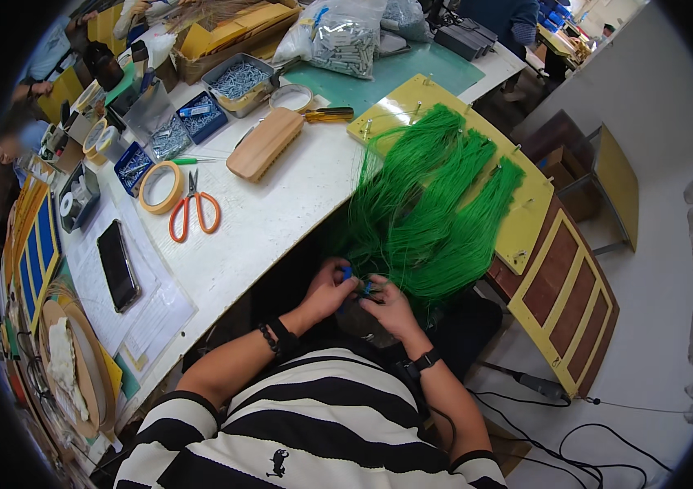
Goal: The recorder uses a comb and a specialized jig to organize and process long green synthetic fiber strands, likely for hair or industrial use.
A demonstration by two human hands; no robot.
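Note:
My left hand [328,289] and my right hand [391,311] meet in front of my body, just below the loose ends of long green wire-like strands [412,220]. The fingers of both are closed in a pinch. Small bits of blue [346,272] show at the fingertips; whether these are finger wraps or a held piece, I cannot tell. What lies between the fingers is too small to make out. The strands hang in several thick bundles over a yellow board [518,236] with upright metal pins, and spill over its near edge toward my hands.
On the white table [224,244] at left lie orange-handled scissors [192,213], a tape roll [161,187], a phone [118,266] and a wooden brush [267,145]. Boxes of screws [239,80] stand behind. A brown panel with yellow strips [562,301] and black cables [575,456] are at right.

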